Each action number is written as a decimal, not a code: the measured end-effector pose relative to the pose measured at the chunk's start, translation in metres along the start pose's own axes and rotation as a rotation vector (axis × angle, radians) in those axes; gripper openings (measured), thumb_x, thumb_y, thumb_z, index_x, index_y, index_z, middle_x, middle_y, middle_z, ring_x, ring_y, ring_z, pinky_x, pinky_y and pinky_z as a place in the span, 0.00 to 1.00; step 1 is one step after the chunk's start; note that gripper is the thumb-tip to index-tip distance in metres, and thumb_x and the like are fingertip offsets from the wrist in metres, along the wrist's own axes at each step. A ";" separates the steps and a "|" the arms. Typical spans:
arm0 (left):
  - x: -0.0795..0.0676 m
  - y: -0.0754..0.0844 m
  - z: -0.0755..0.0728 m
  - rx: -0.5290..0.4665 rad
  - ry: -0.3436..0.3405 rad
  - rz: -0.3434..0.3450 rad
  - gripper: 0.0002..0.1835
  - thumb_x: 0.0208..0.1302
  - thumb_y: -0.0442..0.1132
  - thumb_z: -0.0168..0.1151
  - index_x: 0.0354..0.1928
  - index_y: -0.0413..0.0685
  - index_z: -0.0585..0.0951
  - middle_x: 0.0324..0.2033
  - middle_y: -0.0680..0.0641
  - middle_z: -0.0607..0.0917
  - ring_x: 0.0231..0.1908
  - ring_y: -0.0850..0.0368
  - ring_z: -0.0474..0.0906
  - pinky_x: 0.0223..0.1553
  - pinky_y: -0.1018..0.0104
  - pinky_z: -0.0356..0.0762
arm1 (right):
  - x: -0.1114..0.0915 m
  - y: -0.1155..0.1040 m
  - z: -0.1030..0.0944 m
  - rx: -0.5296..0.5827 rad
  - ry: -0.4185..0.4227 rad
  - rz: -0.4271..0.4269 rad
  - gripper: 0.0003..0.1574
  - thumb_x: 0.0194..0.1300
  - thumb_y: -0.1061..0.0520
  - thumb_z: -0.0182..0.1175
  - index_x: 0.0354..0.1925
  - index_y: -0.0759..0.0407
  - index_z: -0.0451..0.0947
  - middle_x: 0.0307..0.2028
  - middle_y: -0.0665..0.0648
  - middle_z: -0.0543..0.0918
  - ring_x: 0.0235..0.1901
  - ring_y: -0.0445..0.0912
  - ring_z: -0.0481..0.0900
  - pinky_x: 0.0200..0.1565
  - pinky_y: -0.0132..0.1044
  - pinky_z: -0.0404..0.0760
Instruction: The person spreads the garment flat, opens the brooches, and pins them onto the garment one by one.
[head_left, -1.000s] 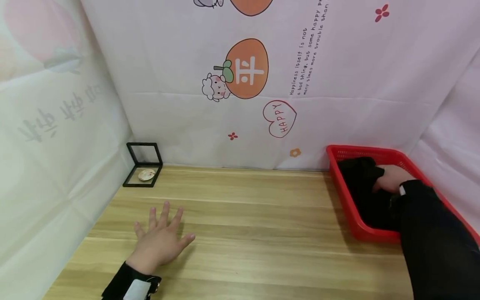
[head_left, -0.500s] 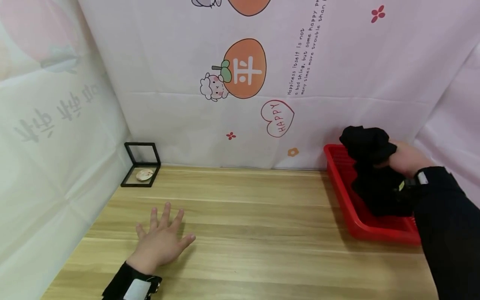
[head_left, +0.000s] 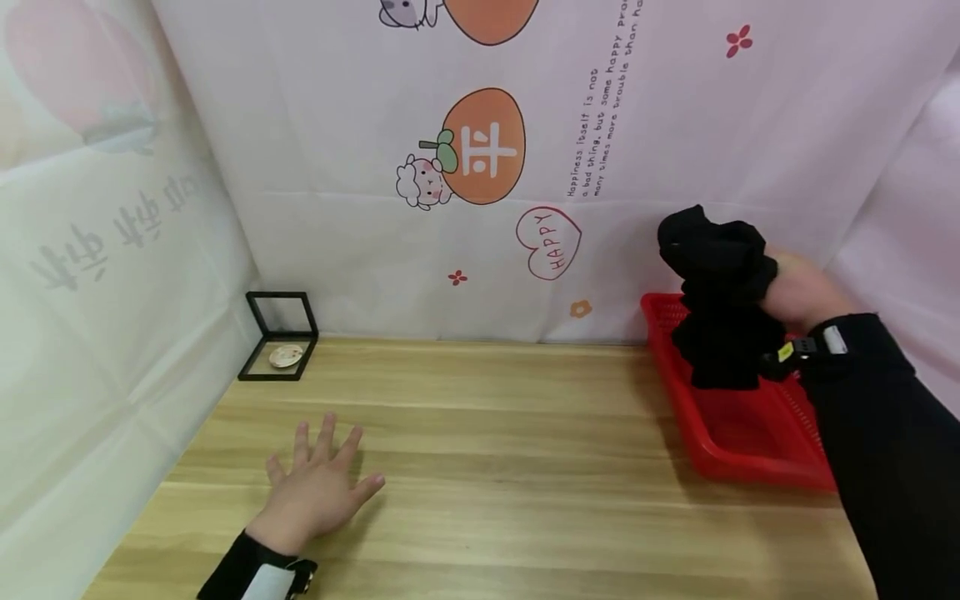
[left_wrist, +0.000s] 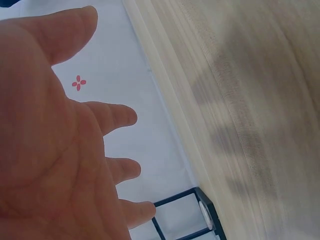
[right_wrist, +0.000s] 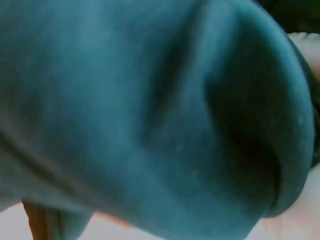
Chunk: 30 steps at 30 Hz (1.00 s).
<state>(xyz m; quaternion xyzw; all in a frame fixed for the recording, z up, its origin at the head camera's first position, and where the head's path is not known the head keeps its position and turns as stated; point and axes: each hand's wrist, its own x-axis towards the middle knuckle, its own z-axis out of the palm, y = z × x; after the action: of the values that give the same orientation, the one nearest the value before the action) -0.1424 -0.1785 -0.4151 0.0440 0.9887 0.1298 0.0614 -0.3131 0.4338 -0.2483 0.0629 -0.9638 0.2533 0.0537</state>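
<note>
A bunched black cloth [head_left: 716, 267], perhaps a garment, hangs from my right hand [head_left: 804, 290] in the head view. The hand grips it at its upper right side, and the lower folds dangle over the red plastic basket [head_left: 693, 433]. Folds of the same cloth [right_wrist: 150, 110] fill most of the right wrist view, hiding the fingers there. At the lower left, my left hand [head_left: 313, 493] holds nothing, its fingers spread over the wooden table [head_left: 480, 467]. Finger shadows fall on the wood in the left wrist view, where the palm [left_wrist: 55, 155] shows.
A black hinged frame [head_left: 307, 329] stands unfolded at the table's back left corner, a small pale round piece [head_left: 286, 357] in its lower half. Printed white cloth [head_left: 337, 250] walls the back and both sides. The basket sits against the back wall, at the right.
My right hand has lifted the black cloth up out of the basket, baring the basket's red bottom. The left hand has stayed in place.
</note>
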 end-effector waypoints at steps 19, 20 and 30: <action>-0.001 -0.003 -0.001 -0.006 -0.027 0.008 0.51 0.64 0.78 0.40 0.74 0.44 0.65 0.75 0.30 0.44 0.70 0.21 0.28 0.52 0.15 0.28 | 0.004 -0.109 0.050 0.054 0.023 -0.259 0.27 0.78 0.51 0.46 0.68 0.64 0.67 0.64 0.70 0.69 0.62 0.62 0.65 0.63 0.60 0.61; -0.001 -0.003 -0.001 -0.009 -0.032 0.007 0.51 0.64 0.78 0.39 0.74 0.44 0.66 0.75 0.30 0.44 0.70 0.22 0.28 0.51 0.15 0.28 | 0.004 -0.116 0.057 0.024 0.019 -0.278 0.27 0.77 0.51 0.49 0.67 0.64 0.68 0.65 0.70 0.69 0.63 0.62 0.65 0.64 0.60 0.60; -0.001 -0.007 0.002 -0.037 -0.076 -0.006 0.51 0.64 0.78 0.37 0.72 0.43 0.68 0.75 0.29 0.44 0.70 0.22 0.26 0.50 0.15 0.25 | -0.005 -0.152 0.145 -0.095 -0.167 -0.440 0.35 0.55 0.59 0.75 0.58 0.59 0.71 0.52 0.60 0.80 0.53 0.56 0.75 0.58 0.55 0.70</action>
<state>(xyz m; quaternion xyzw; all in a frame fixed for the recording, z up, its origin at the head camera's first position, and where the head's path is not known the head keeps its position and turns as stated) -0.1416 -0.1844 -0.4190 0.0446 0.9832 0.1463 0.1000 -0.2957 0.2314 -0.3016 0.2896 -0.9388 0.1837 0.0308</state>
